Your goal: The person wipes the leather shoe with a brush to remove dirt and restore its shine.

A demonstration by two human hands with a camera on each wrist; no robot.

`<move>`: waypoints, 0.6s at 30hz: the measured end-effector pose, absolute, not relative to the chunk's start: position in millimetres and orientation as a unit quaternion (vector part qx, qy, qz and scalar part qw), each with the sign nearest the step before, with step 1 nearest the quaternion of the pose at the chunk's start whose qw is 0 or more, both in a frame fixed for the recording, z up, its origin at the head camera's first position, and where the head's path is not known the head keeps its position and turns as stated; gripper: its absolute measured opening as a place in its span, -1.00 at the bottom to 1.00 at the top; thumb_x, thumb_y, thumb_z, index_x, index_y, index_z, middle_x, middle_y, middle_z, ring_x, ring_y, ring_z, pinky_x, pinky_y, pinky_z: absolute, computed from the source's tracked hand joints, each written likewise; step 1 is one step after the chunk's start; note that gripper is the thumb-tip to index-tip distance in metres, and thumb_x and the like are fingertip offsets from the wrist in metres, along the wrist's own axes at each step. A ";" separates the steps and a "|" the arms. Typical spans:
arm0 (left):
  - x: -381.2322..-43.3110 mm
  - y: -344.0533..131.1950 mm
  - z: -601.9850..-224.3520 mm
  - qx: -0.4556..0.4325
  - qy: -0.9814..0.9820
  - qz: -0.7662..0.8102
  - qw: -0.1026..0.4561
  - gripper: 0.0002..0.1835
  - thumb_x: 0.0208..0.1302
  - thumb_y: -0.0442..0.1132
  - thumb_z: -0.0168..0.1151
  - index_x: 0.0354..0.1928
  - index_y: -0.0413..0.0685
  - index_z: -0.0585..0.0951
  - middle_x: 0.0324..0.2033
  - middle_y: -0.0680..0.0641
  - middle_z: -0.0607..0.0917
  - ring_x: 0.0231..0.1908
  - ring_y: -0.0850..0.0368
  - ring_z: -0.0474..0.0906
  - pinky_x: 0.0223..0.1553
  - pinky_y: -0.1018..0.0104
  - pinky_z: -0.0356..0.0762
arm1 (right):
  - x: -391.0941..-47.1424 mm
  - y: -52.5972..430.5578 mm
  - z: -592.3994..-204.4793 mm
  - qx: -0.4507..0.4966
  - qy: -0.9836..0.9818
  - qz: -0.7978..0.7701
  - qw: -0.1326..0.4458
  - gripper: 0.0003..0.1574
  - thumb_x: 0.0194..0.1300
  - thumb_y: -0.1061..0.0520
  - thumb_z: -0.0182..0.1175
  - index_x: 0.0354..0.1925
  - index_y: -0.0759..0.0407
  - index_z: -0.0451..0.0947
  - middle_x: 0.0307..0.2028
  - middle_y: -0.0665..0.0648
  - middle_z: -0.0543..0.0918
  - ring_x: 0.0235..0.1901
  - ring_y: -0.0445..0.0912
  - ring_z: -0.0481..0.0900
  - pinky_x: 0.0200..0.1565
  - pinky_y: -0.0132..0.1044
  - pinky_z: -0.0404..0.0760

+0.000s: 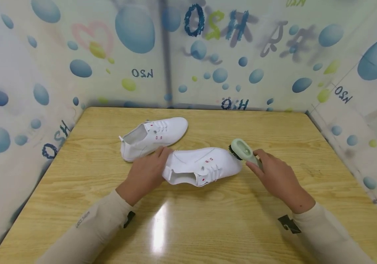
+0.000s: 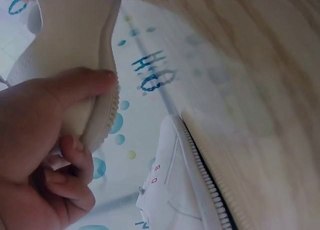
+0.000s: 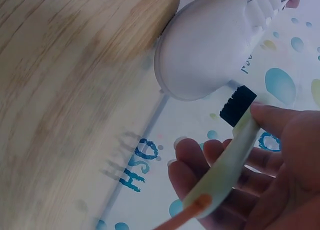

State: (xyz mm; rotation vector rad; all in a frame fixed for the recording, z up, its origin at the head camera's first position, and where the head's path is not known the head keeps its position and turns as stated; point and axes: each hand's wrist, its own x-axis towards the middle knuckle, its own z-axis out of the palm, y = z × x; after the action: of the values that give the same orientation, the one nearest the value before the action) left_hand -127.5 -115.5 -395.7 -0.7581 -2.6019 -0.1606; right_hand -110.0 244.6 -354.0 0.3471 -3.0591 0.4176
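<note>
My left hand (image 1: 149, 171) grips the heel end of a white lace-up shoe (image 1: 191, 161), holding it tilted on its side above the table. In the left wrist view, thumb and fingers pinch the heel at the ribbed sole edge. My right hand (image 1: 278, 179) holds a pale green brush (image 1: 242, 149) with black bristles (image 3: 238, 105) by its handle. The bristles are close to the shoe's toe; the right wrist view shows a small gap between them. A second white shoe (image 1: 171, 132) sits upright on the table behind the left hand, toe pointing right.
The wooden table (image 1: 241, 227) runs back to a wall (image 1: 195, 73) printed with blue drops and lettering. Similar side walls stand at left and right. An orange-brown strip (image 3: 185, 216) hangs from the brush's handle end.
</note>
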 end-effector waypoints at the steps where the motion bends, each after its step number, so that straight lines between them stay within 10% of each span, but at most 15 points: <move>1: -127.9 -115.6 -395.5 -0.274 -0.936 -0.061 0.212 -0.27 -0.16 -0.23 0.63 0.11 -0.12 0.49 -0.15 -0.11 0.63 -0.61 0.09 0.48 -0.69 0.27 0.33 | -110.1 244.6 -354.3 0.113 -0.984 0.134 0.017 -0.45 0.50 -0.12 0.09 0.18 0.27 0.43 -0.35 0.16 0.66 -0.52 -0.10 0.44 -0.54 -0.26 0.34; 11: -136.6 -127.9 -397.2 -0.301 -0.932 -0.192 0.057 0.11 -0.19 -0.33 0.64 0.48 0.20 0.29 0.08 -0.22 0.45 -0.56 0.16 0.40 -0.45 0.33 0.47 | -110.7 248.1 -357.1 0.123 -0.983 0.131 0.020 -0.50 0.46 -0.10 0.16 0.17 0.21 0.47 -0.21 0.23 0.69 -0.47 -0.07 0.46 -0.52 -0.24 0.34; 18: -141.6 -140.4 -399.9 -0.288 -0.908 -0.283 -0.108 0.12 0.08 0.08 0.52 0.56 0.47 -0.02 0.34 -0.18 0.19 -0.26 0.17 0.53 -0.05 0.25 0.53 | -105.6 250.5 -353.9 0.137 -0.982 0.131 0.011 -0.42 0.42 -0.11 0.21 0.24 0.18 0.46 0.01 0.33 0.67 -0.26 0.03 0.62 -0.31 -0.09 0.53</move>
State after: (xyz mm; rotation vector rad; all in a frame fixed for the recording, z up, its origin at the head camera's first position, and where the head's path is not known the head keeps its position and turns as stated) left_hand -141.6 -140.4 -399.9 -0.9728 -3.0679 -0.9569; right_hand -105.6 250.5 -353.9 0.4262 -3.0628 0.4074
